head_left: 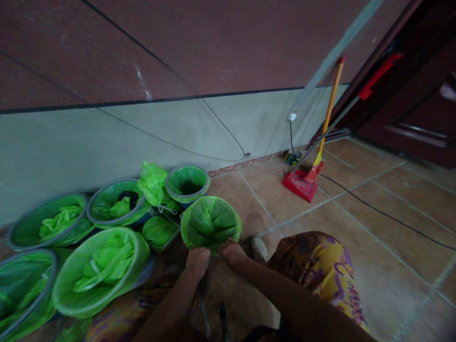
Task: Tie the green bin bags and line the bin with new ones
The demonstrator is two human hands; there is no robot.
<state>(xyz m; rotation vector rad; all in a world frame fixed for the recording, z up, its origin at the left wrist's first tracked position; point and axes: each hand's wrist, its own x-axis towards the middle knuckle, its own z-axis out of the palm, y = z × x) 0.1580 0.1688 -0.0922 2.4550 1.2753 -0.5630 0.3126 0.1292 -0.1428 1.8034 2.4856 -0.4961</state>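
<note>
Between my knees stands a round bin lined with a thin green bin bag (210, 218), the bag folded over its rim. My left hand (198, 260) is closed on the bag's near edge, at the left of the rim's front. Just to its right, my right hand (231, 251) is also closed on that same edge. The fingertips are partly hidden behind the knuckles. Behind it, close to the wall, sits a smaller lined bin (187, 182) with a grey rim.
Several lined bins crowd the left, among them a large one (101, 270) with crumpled green bags inside. A tied green bag (153, 183) rests by the wall. A red dustpan (301, 185) and a yellow-handled broom (329, 109) stand right, near a black cable (388, 216) on the tiles.
</note>
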